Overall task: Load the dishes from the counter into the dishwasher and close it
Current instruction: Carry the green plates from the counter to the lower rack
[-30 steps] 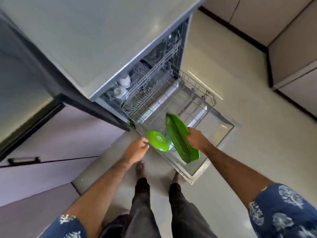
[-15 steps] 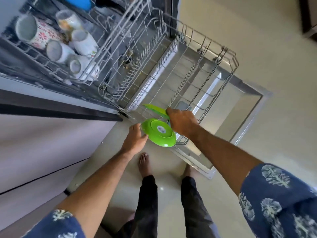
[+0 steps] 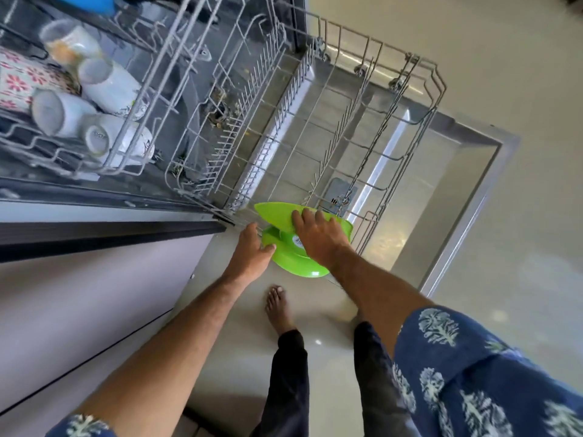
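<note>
Loading step: right hand [image 3: 318, 238] grips green tray [image 3: 277, 214], left hand [image 3: 252, 257] pinches round green plate [image 3: 293, 263] over lower rack [image 3: 362, 171]. Next, likely: slot each between tines.

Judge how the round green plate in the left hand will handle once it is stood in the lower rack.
The round green plate looks like glossy plastic, so probably stiff, light, hardly breakable. Its round rim may roll or lean unless lodged between tines of the lower rack.

blue floral sleeves [image 3: 467, 367], black trousers [image 3: 290, 373]
</note>
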Demonstrator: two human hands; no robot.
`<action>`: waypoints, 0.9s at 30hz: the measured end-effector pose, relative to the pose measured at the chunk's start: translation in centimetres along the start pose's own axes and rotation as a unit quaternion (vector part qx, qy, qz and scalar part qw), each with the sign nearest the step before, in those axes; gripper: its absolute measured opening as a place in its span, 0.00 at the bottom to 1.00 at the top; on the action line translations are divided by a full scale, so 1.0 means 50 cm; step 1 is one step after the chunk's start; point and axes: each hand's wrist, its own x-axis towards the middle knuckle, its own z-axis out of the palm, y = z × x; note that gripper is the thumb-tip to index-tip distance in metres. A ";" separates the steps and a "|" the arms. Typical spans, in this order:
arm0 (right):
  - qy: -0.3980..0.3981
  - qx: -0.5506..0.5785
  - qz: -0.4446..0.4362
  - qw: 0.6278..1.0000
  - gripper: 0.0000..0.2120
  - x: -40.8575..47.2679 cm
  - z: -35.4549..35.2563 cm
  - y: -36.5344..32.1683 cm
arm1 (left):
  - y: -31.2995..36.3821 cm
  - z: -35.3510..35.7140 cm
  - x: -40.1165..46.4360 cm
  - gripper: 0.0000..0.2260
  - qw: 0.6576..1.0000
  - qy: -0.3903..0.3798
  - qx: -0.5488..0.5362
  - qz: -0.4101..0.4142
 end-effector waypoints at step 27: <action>-0.033 -0.023 -0.137 0.990 0.33 -0.261 -0.350 -0.021 | 0.172 -0.152 -0.391 0.30 0.943 0.053 0.325 0.051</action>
